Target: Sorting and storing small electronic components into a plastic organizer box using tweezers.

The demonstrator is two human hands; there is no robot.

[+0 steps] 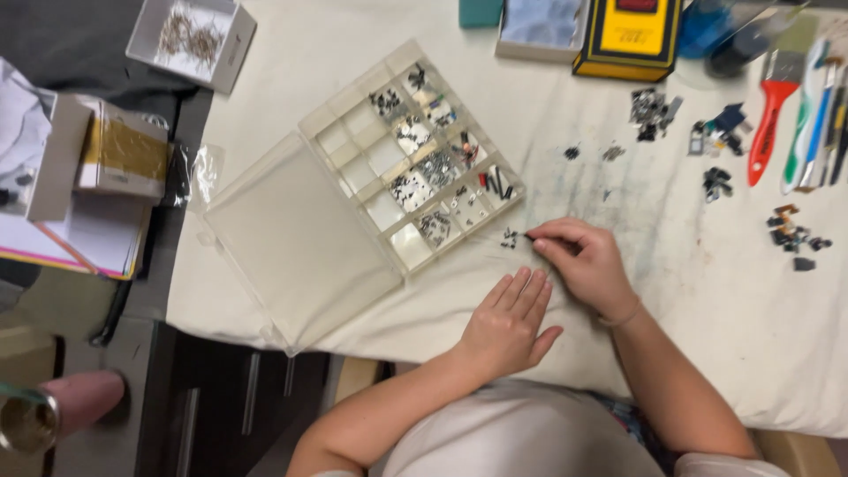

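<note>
From the head camera, the right hand (587, 265) is pinching at a tiny dark part (511, 237) lying on the white cloth (618, 177) just beside the near corner of the clear plastic organizer box (415, 150). Its thumb and forefinger are drawn narrow, nearly closed; whether they already grip a piece is too small to tell. To do this well, I would judge that the fingertips should close slowly on one piece at a time and lift straight up, so the neighbouring bits are not flicked under the box or off the cloth. The left hand (508, 322) lies flat, palm down, fingers together and pointing away from the body, holding nothing and resting on the cloth, which steadies it. The right wrist is bent inward, with the forearm coming in from the lower right. The box lid (300, 238) lies open toward the left, and more small dark parts (715, 181) are scattered to the right.
</note>
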